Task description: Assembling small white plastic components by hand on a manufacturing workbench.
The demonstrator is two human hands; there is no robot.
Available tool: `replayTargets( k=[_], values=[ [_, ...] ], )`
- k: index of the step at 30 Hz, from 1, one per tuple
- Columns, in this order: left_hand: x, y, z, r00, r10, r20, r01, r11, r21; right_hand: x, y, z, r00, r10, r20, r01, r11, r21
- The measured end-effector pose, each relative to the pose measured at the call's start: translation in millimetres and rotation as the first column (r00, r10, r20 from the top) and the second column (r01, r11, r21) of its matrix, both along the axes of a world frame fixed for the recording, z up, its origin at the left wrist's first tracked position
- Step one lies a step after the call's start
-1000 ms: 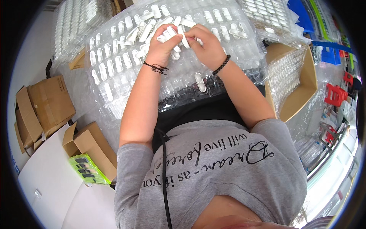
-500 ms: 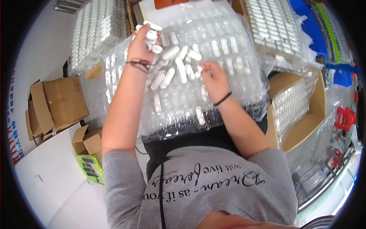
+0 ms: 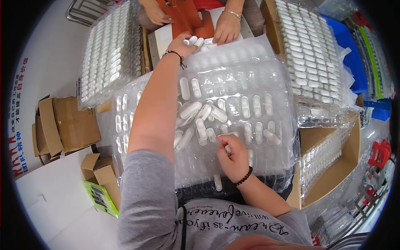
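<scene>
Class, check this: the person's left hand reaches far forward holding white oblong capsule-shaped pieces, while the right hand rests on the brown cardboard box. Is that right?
Not quite. In the head view the right hand rests on the clear plastic blister tray, not on the brown cardboard box. The left hand does reach far forward holding white oblong capsule-shaped pieces.

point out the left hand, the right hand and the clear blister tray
left hand (image 3: 183, 43), head view, back of the hand
right hand (image 3: 233, 154), head view, knuckles
clear blister tray (image 3: 266, 75), head view, bare empty pockets
</scene>
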State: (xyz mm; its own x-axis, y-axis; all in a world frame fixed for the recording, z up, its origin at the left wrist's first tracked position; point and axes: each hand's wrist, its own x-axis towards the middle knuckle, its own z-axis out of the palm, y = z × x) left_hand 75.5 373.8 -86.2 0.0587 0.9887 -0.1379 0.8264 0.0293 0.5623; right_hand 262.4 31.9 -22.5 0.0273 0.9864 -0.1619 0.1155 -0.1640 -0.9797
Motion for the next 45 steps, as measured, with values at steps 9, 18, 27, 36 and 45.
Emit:
replayTargets(
  k=[9,18,27,36,45],
  values=[
    [-6.3,-29.8,24.1,0.997,0.054,0.057,-0.065,0.975,0.214,7.6,2.8,3.3,0.995,0.1,-0.021,-0.1,0.995,0.018],
    [5.9,-219.2,117.1,0.935,-0.353,-0.039,0.345,0.929,-0.13,5.0,-30.0,-2.8,0.961,-0.026,-0.274,0.019,0.999,-0.027],
    [6.1,-322.2,139.6,0.923,-0.303,-0.238,0.363,0.89,0.276,-7.6,-64.0,-4.7,0.855,-0.138,-0.5,0.161,0.987,0.004],
    [4.1,-396.4,115.9,0.864,0.02,0.503,0.03,0.995,-0.092,-11.1,-80.7,0.6,0.99,-0.017,-0.14,0.078,0.895,0.439],
    [4.7,-415.8,97.3,0.681,-0.014,0.732,0.152,0.981,-0.122,-19.0,-80.6,4.4,0.951,0.16,-0.266,-0.04,0.914,0.404]
  ],
)
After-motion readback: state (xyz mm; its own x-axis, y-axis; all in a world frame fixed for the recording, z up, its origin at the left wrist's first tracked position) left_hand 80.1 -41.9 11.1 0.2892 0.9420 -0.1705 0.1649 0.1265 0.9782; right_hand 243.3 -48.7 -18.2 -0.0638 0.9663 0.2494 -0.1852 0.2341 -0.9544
